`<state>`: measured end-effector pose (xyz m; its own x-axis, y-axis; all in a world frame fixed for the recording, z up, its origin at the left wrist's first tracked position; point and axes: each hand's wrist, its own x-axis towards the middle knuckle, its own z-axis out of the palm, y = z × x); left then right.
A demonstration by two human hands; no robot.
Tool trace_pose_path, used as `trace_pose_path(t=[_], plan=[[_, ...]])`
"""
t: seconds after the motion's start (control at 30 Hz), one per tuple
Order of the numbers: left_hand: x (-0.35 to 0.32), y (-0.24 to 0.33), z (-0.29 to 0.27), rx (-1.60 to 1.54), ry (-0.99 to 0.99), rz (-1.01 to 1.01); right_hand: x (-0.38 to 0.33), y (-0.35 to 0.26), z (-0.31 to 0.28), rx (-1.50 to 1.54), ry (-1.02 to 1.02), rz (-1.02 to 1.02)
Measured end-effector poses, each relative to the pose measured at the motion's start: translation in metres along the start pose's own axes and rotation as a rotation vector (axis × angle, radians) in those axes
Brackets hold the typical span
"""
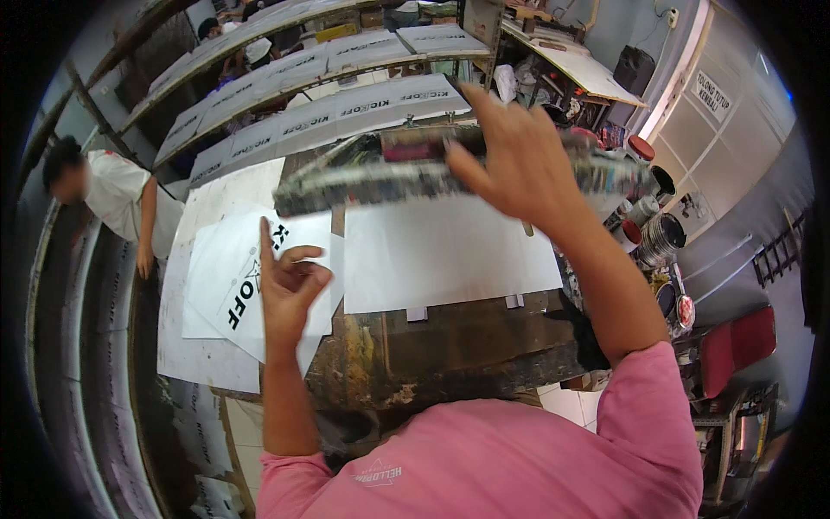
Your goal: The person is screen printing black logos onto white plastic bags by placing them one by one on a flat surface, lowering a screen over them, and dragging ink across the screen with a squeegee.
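My left hand (290, 290) is over white sheets printed with black lettering (226, 277) on the left of the table. Its index finger points forward and the others bend loosely, with nothing seen between them. A blank white sheet (450, 259) lies flat in the middle of the work table (380, 355). Beyond it a paint-stained screen-printing frame (346, 192) is tilted up, smeared by motion. My right hand (523, 164), also blurred, is in front of this frame with thumb and fingers apart. Whether it touches the frame I cannot tell.
Drying racks (363, 56) with printed sheets stand ahead and along the left. A person in a white shirt (121, 195) bends by the left rack. Paint cans (661, 238) crowd the table's right side, near a red chair (735, 346) and a door (709, 130).
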<state>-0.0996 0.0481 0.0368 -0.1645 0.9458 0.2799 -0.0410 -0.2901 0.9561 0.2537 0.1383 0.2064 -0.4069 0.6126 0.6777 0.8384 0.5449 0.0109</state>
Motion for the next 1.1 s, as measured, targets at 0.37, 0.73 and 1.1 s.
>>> trace_pose_path(t=[0.37, 0.73, 1.1], plan=[[-0.112, -0.084, 0.045, 0.886, 0.022, -0.106, -0.143, 0.049, 0.154, 0.459, -0.561, -0.056], [-0.122, -0.108, 0.04, 1.234, -0.006, -0.064, -0.008, 0.144, 0.389, 0.094, -0.416, -0.067], [-0.123, -0.111, 0.039, 1.204, -0.015, -0.068, -0.156, 0.043, 0.26, 0.173, -0.37, -0.062]])
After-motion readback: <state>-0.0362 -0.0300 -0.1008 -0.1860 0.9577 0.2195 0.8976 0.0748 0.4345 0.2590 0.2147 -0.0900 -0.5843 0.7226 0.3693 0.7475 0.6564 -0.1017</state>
